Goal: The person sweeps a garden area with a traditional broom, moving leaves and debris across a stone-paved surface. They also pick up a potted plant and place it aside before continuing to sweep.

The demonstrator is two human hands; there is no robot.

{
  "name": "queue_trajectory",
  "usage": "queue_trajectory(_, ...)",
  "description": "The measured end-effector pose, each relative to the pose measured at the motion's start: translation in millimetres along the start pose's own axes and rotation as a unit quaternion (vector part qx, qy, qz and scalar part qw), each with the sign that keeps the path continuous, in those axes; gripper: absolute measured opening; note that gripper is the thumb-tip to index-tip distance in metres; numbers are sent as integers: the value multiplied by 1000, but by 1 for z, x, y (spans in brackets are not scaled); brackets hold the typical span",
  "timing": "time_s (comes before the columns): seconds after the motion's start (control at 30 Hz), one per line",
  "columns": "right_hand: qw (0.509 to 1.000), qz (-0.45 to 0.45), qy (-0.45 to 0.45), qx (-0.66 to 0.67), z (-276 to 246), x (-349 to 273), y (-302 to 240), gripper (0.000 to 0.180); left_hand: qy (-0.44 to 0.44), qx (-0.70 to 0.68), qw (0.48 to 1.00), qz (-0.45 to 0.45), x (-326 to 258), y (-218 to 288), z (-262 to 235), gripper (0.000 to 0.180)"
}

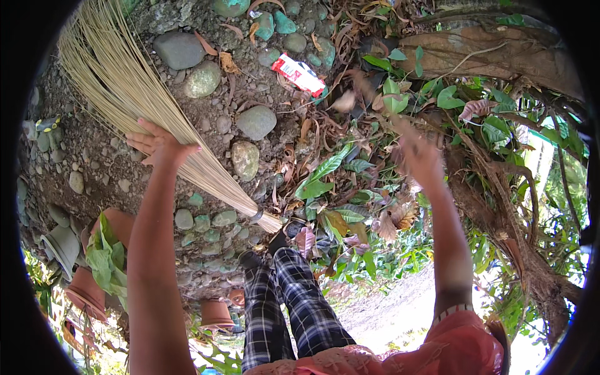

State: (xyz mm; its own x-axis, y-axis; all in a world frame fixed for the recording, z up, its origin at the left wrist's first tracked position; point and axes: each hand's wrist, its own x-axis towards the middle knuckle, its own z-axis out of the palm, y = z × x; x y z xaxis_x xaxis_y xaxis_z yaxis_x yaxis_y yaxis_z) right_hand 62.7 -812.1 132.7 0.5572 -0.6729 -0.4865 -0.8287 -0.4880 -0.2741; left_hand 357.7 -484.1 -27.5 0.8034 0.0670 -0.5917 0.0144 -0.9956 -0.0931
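A broom of thin straw-coloured stiff sticks (187, 134) lies slantwise on the stony ground, its bound end near my feet and its loose sticks fanned to the upper left. Across the middle of the sticks rests my left hand (159, 144), fingers and thumb spread apart. On the right, my right hand (420, 153) is smeared by motion above the leaf litter. Whether its fingers hold anything cannot be made out. Blurred brown leaves (350, 97) show just beyond its fingers. Below it lie dry curled leaves (395, 219) and green leaves (322, 178).
A red and white wrapper (300, 74) lies among stones (256, 122) ahead. Thick roots or a trunk (487, 56) run along the far right, with branches (525, 250) nearer. Terracotta pots (87, 294) stand at the lower left. My legs in plaid trousers (300, 294) are at the bottom.
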Motion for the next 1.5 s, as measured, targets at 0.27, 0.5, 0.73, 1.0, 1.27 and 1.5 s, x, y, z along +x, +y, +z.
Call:
queue_trajectory(0.27,989,-10,35,-141,55,214,-31,37,16,-20,1000,10,2,-3,4,151)
queue_trajectory(0.5,982,43,-158,-93,134,-44,59,51,10,-12,1000,13,0,-3,1,150)
queue_trajectory(0.73,999,32,-40,17,34,-54,22,39,18,-3,1000,19,-1,-2,3,149)
queue_trajectory(1.0,990,64,-21,-127,119,80,15,50,5,-15,1000,-2,1,0,2,150)
queue_trajectory(1.27,995,47,-81,19,97,-110,52,44,-5,0,1000,8,0,0,-2,150)
queue_trajectory(1.5,997,42,62,12,97,46,-4,44,7,-25,1000,-2,4,-1,5,149)
